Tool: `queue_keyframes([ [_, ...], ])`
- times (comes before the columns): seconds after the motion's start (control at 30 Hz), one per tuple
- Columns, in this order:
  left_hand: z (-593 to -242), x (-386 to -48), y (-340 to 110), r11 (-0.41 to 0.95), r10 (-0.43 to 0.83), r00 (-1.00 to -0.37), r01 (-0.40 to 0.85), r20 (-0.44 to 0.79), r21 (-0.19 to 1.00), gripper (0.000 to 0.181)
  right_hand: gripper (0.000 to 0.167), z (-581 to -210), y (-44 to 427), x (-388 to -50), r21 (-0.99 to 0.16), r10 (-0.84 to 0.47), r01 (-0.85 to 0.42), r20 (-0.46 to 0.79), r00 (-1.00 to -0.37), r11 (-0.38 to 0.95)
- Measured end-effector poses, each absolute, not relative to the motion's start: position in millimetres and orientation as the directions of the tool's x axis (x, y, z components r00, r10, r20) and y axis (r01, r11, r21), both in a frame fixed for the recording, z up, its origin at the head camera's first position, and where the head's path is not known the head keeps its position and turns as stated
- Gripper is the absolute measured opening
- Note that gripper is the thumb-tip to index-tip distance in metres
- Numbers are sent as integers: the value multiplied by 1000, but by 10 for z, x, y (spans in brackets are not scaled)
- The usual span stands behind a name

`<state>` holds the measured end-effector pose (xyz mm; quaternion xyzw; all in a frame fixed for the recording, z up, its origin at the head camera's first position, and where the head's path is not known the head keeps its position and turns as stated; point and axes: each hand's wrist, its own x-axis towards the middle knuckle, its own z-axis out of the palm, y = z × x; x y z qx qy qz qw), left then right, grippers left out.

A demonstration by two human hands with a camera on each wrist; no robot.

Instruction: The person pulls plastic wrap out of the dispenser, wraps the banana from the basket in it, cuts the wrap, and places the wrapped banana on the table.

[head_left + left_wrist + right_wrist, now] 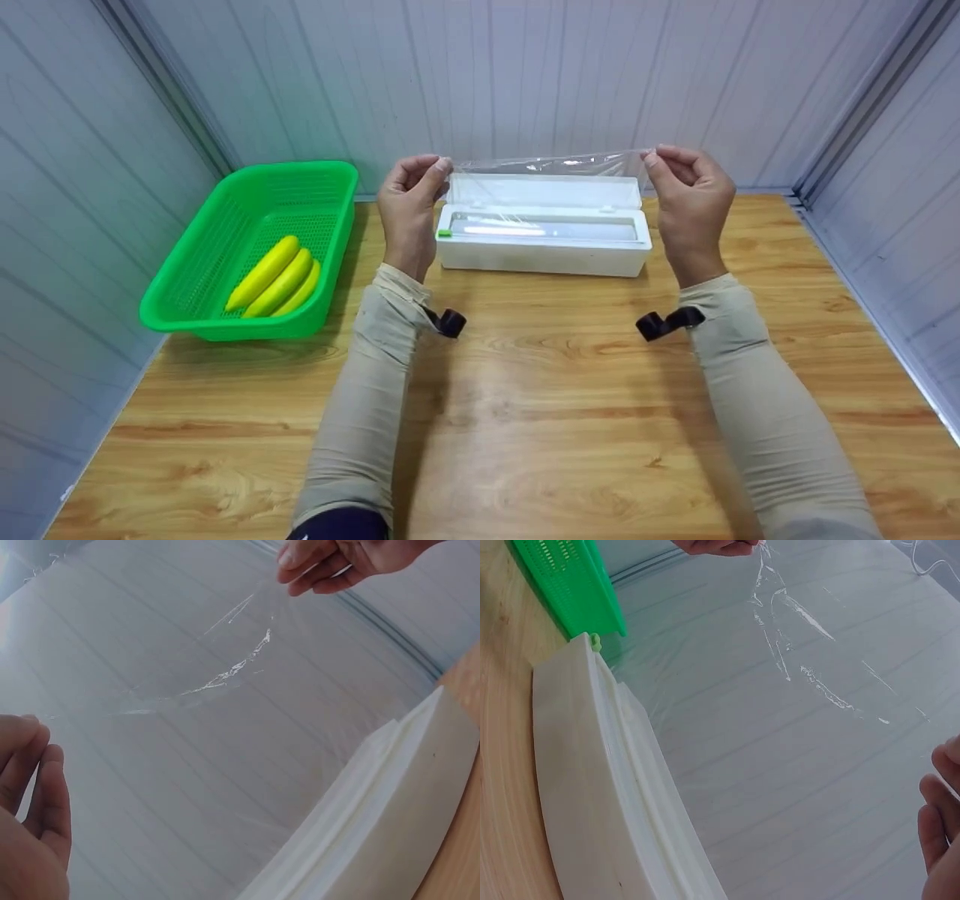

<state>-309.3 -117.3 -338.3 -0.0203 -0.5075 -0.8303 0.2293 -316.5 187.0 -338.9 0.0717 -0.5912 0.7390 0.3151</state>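
A sheet of clear plastic wrap (555,163) stretches between both hands, above a white wrap dispenser box (544,259) whose lid (544,191) stands up at the back. My left hand (411,202) pinches the wrap's left corner between thumb and fingers. At the other corner my right hand (694,199) pinches it the same way. From the box the film rises to the hands, its upper edge sagging and wrinkled in the left wrist view. A small green slider (445,233) sits at the left end of the box's front rim.
To the left stands a green plastic basket (341,225) with yellow bananas (277,281) in it. The wood-grain table (540,420) meets pale panel walls (525,82) at the back and sides.
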Motion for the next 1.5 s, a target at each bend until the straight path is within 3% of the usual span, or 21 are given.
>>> queue_keyframes([
  [0.5,-3243,-3060,-1156,-331,-352,-878,442,325,834,11,16,-3268,1882,-3108,-834,395,-540,461,-795,-115],
  [0.9,-3189,-3086,-1136,-411,-340,-875,467,344,783,9,12,-3187,1908,-3065,-809,395,-562,466,-792,-173],
  [1.5,-2995,-3003,-1234,-412,-341,-870,479,356,775,11,13,-2968,1790,-3029,-819,385,-539,441,-811,-196],
])
